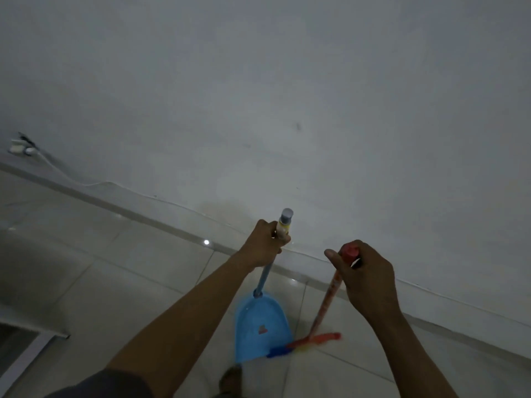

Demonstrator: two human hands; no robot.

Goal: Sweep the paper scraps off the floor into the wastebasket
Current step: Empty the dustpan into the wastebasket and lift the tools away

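Near the wall (pixel 287 81), left hand (pixel 265 245) grips dustpan handle (pixel 265 278), right hand (pixel 365 275) grips broom (pixel 323 308).

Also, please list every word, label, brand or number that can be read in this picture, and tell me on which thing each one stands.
No text in this picture can be read.
On the blue dustpan, a sticker: red and green mark, too small and blurred to read.
On the dustpan handle, above the left hand: pale yellow band, blurred, unreadable.
On the broom handle, below the right hand: orange printed pattern, blurred, unreadable.
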